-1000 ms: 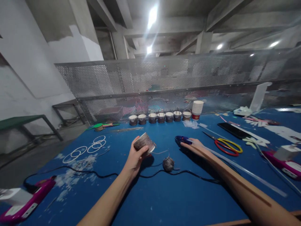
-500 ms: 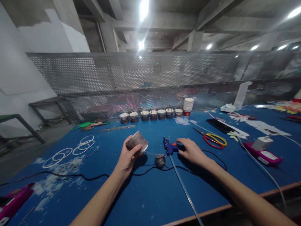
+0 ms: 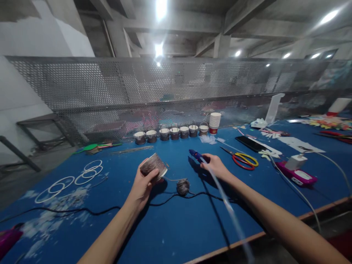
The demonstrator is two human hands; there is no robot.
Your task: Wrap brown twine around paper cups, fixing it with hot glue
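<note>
Tilted on its side, a paper cup (image 3: 154, 165) wrapped in grey-brown yarn is held by my left hand (image 3: 143, 183), thumb across its side. A strand runs from the cup to a small ball of grey yarn (image 3: 183, 186) lying on the table. My right hand (image 3: 216, 165) is closed round the handle of a blue hot glue gun (image 3: 195, 155), raised off the table with its nozzle pointing away to the left. A long clear glue stick (image 3: 228, 207) trails from the back of the gun toward me.
Several wrapped cups (image 3: 164, 134) line the back, beside stacked paper cups (image 3: 215, 123). Right are scissors (image 3: 243, 160), a black phone (image 3: 250, 143) and a magenta power strip (image 3: 295, 174). White rings (image 3: 89, 172) lie left. A black cable (image 3: 82, 210) crosses the blue table (image 3: 154, 234).
My right hand has closed on the glue gun and lifted it from the table, turning it so the glue stick swings up. My left hand still holds the cup. The view has shifted slightly right.
</note>
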